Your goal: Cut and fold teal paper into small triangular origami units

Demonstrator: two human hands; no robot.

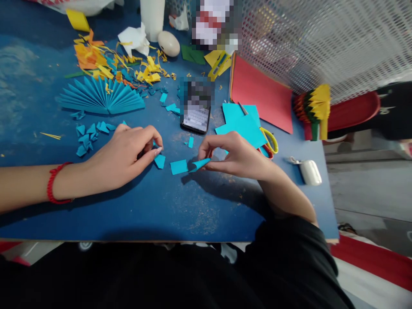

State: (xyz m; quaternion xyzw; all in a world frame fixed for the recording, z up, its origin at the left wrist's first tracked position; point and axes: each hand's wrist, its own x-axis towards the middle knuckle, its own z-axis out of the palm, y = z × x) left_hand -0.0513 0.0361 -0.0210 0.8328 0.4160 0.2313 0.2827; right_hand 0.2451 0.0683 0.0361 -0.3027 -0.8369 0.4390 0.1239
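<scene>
My left hand (125, 155) rests on the blue table (135, 206), fingers curled and pinched on a small folded blue paper piece (159, 160) at its fingertips. My right hand (238, 155) pinches another folded blue paper strip (200, 164) by one end, its tip pointing left. A flat blue paper rectangle (179, 167) lies on the table between the two hands. A red bracelet (51, 182) circles my left wrist.
A pleated blue paper fan (99, 96) and several small folded blue pieces (88, 135) lie at the left. Behind are yellow and orange scraps (106, 64), a phone (197, 109), blue sheets (241, 124), scissors (269, 141), a red sheet (260, 96), and a white case (310, 171).
</scene>
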